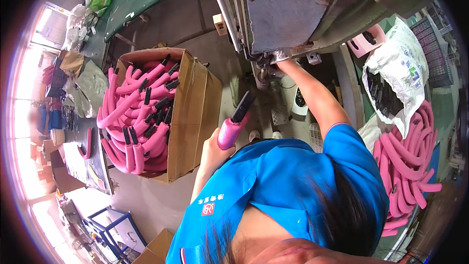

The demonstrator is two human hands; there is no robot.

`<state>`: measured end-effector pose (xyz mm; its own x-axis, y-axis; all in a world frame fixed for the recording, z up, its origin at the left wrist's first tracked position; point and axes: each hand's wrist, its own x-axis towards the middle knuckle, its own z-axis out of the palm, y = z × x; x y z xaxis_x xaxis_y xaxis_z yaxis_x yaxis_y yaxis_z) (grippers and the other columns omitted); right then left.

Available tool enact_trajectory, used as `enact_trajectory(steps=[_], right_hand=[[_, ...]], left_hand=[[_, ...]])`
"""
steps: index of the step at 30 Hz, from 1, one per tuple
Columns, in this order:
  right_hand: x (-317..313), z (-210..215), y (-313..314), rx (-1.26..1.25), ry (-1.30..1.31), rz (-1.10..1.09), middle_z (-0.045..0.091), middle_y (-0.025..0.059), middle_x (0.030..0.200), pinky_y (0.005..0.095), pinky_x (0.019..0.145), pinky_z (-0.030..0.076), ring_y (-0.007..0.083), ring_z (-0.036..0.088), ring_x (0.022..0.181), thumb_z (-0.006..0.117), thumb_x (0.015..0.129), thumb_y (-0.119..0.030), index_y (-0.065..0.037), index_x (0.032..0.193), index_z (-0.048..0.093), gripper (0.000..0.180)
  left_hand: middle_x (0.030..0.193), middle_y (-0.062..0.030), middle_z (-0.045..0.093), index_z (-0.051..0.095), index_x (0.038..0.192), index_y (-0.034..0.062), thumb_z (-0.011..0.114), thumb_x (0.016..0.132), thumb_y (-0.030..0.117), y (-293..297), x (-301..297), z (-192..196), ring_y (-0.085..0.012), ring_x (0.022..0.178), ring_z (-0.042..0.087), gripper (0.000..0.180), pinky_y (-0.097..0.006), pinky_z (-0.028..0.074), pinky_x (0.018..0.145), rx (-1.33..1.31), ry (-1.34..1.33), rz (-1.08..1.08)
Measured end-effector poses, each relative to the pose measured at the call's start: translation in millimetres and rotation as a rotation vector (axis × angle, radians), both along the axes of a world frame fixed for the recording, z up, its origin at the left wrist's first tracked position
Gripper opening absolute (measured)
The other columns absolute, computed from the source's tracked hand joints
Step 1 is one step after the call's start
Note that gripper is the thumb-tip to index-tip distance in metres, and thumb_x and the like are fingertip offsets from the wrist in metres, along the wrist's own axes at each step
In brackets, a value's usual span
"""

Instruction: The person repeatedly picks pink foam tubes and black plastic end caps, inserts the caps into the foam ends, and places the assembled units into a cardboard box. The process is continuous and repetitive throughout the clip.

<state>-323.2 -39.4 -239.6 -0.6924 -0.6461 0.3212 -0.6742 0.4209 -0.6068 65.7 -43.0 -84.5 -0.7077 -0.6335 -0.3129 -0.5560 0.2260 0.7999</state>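
Observation:
My left hand (216,151) is closed round a pink foam-covered tube (230,133) with a flat black end piece, held in front of my body and tilted up to the right. My right arm stretches forward to a large metal machine (288,22). The right hand (285,65) is at the machine's lower front edge, beside a metal fitting (264,74). Its fingers are hidden by the machine, so I cannot tell what they touch.
On the left stands a cardboard box (195,112) heaped with pink tubes (139,117) with black ends. At right, a white sack (400,63) of black pieces lies above more pink tubes (403,166). A pink bin (367,40) and dark crate (434,51) are beyond.

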Motion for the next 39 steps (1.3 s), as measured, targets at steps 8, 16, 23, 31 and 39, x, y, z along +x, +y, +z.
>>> enact_trajectory(steps=[8,16,23,31,39], right_hand=[[61.9,114.3,64.0,-0.280,-0.827,0.409,0.066,0.0036,0.080,0.0240,0.065,0.049,0.0084,0.060,0.072,0.065,0.087,-0.016,-0.002,0.097,0.067,0.017],[88.5,124.9,66.0,-0.395,0.003,0.405,0.068,0.0114,0.082,0.0304,0.062,0.052,0.0235,0.066,0.072,0.069,0.082,-0.012,-0.003,0.089,0.070,0.012],[89.2,139.4,71.3,-0.344,0.429,0.442,0.065,0.0092,0.078,0.0332,0.060,0.052,0.0247,0.064,0.068,0.068,0.080,-0.006,-0.004,0.096,0.067,0.016],[91.7,141.9,131.3,-0.447,-0.799,0.406,0.067,0.0064,0.087,0.0274,0.070,0.051,0.0133,0.063,0.076,0.051,0.096,-0.030,-0.004,0.106,0.063,0.030],[133.3,188.6,184.0,-0.179,-1.198,0.904,0.063,0.0128,0.100,0.0343,0.089,0.046,0.0208,0.062,0.095,0.033,0.095,-0.058,0.003,0.106,0.061,0.068]], left_hand=[[0.084,-0.0189,0.064,0.056,0.099,0.0022,0.069,0.064,0.014,10.0,-1.7,-5.5,-0.0323,0.079,0.064,0.040,-0.037,0.049,0.075,0.010,-0.037,0.051],[0.086,-0.0210,0.064,0.056,0.102,0.0006,0.071,0.065,0.017,20.6,-12.4,-3.2,-0.0352,0.084,0.065,0.044,-0.038,0.049,0.076,-0.074,0.009,0.022],[0.085,-0.0198,0.065,0.057,0.100,0.0015,0.071,0.066,0.018,30.6,-13.9,-0.7,-0.0344,0.083,0.065,0.041,-0.038,0.049,0.075,-0.042,0.020,0.031],[0.080,-0.0188,0.065,0.057,0.100,0.0047,0.073,0.066,0.018,37.7,-24.6,-8.1,-0.0357,0.078,0.065,0.039,-0.040,0.050,0.071,-0.071,0.080,-0.106],[0.084,-0.0150,0.064,0.058,0.096,0.0097,0.075,0.067,0.025,51.5,-48.7,16.4,-0.0356,0.081,0.064,0.037,-0.043,0.051,0.070,-0.141,0.125,-0.568]])
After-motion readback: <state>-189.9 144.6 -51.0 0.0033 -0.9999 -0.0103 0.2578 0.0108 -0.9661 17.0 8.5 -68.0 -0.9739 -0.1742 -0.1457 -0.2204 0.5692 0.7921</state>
